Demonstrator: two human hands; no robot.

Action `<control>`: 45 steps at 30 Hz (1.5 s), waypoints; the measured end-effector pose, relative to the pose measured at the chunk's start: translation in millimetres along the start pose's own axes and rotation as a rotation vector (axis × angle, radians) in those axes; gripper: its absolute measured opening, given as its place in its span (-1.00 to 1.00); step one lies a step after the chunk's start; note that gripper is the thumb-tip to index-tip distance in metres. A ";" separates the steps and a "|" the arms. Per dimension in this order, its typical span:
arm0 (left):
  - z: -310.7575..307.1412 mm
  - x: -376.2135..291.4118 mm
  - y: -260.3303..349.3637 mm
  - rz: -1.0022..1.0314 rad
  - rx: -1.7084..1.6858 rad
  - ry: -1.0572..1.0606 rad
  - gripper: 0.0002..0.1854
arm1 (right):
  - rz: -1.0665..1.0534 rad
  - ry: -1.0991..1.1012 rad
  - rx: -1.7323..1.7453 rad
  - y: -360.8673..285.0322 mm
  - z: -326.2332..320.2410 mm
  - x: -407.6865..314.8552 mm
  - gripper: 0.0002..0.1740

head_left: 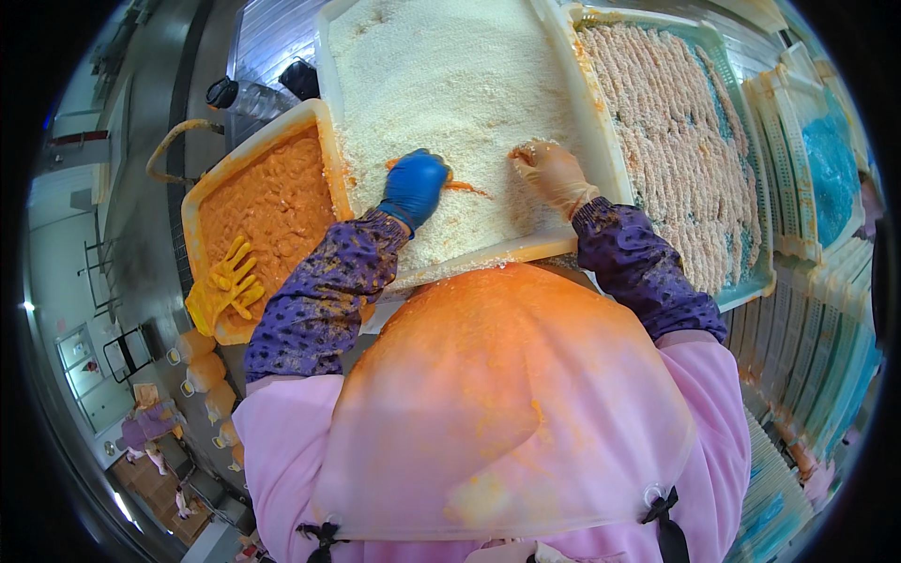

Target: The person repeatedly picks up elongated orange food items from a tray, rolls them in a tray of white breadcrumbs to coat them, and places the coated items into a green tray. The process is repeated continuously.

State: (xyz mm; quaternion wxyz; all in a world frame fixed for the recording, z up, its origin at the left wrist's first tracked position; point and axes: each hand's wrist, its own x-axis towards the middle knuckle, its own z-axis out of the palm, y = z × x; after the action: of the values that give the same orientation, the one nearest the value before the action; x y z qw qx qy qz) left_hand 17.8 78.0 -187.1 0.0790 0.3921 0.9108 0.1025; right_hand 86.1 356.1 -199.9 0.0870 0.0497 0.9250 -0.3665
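My left hand [417,184], in a blue glove, is closed on an orange, batter-coated strip [468,188] whose ends stick out on both sides of the fist. It rests over white crumbs [450,84] that fill a large white tub. Over the right part of the same crumbs is my right hand [552,172], in a pale, crumb-dusted glove, with its fingers curled; whether they hold anything is hidden. At the left, a smaller tub [329,151] holds wet orange pieces [271,190]. A crate [767,271] at the right holds rows of crumb-coated strips [676,155].
Yellow gloves [229,285] lie on the orange tub's near-left corner. A clear bottle [257,98] lies behind it. Stacked trays [788,162] with blue plastic stand at the far right. Orange-stained jugs [208,371] line the lower left. A person [149,424] is in the distance.
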 end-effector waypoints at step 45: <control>-51.7 -190.5 -62.8 -0.658 -1.019 0.736 -0.69 | 0.115 -0.329 1.335 -62.3 -108.0 -45.9 -0.49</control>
State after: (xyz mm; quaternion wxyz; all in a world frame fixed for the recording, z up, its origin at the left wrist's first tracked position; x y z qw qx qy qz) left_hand 91.9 -109.7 -140.6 -0.0333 -0.0494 0.7883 0.6124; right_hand 107.9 383.7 -71.8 0.1964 0.0854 0.4718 -0.8553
